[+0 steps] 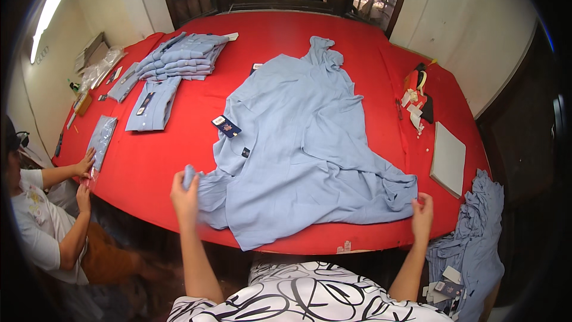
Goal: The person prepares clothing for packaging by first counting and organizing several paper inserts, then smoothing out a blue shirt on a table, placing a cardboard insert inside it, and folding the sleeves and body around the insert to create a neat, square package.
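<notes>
A light blue shirt (292,125) lies spread and rumpled across the table in front of me. Its near edge runs close to the table's front edge. My left hand (185,195) is closed on a bunched bit of the shirt at the left and lifts it slightly. At the right, my right hand (422,213) pinches the shirt's edge by the end of a sleeve. A dark blue hang tag (226,126) rests on the shirt's left side, with a small dark label (245,152) just below it.
Folded blue shirts (185,56) are stacked at the far left of the red table (179,173). A co-worker (44,220) handles a bagged shirt (102,137) there. At right lie a white board (448,160), scraps (414,107) and a heap of blue shirts (476,232).
</notes>
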